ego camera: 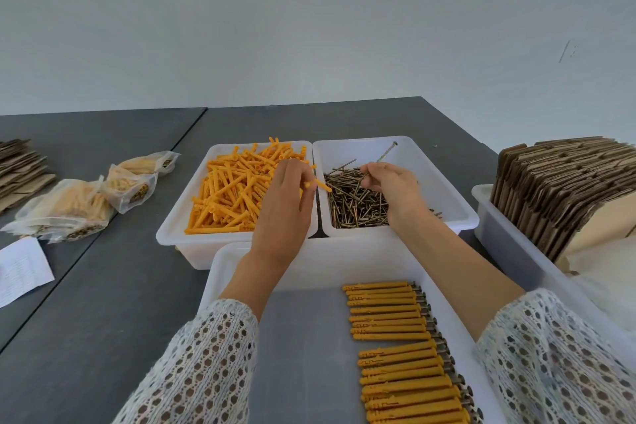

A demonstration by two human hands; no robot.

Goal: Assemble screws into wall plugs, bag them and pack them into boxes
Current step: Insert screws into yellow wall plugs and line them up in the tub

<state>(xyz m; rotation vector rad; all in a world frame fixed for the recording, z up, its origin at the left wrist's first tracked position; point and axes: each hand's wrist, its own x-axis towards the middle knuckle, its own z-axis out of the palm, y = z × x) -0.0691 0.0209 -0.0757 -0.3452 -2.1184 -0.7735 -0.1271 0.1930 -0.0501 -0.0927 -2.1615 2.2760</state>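
At frame centre the left hand (285,203) pinches one orange wall plug (318,185), tip toward the screw bin (395,227), where the right hand (390,184) curls round a screw (385,153), likely ready for joining.

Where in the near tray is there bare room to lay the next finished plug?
The near tray is bare on its left half, between its left wall and the rows of finished plugs. The right side is crowded with those rows up to the right wall.
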